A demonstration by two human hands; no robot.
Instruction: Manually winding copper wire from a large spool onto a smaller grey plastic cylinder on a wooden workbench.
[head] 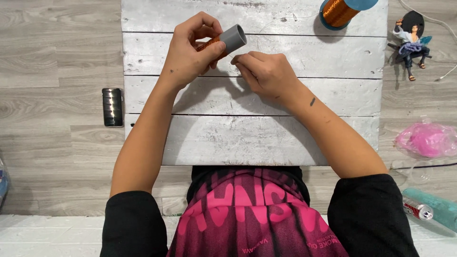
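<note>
hands meet above a whitewashed wooden plank board (252, 138) that lies on a grey wood-grain floor. left hand (188, 52) is wrapped around a short grey plastic tube (233, 38) whose hidden length is wound with copper-coloured wire; the open grey end sticks out to the right past the thumb, and a band of the orange winding shows between thumb and fingers. the tube is held in the air over the upper part of the board, tilted with its open end up and to the right. right hand (266, 71) sits just beside it, lower and to the right, its thumb and forefinger pinched together close under the tube's open end; whatever they pinch is too fine to make out for sure, though a thin pale strand runs up from there toward the top of the board.

at the board's top right edge stands a large spool of copper wire with a blue flange (340, 12). to the left of the board a dark rectangular phone (113, 107) lies flat on the floor. well to the right are a small dark-haired figurine (412, 40), a crumpled pink plastic bag (426, 139) and a teal cylinder with a red-and-silver end (428, 207). both forearms are bare, with black sleeves at the upper arms.
</note>
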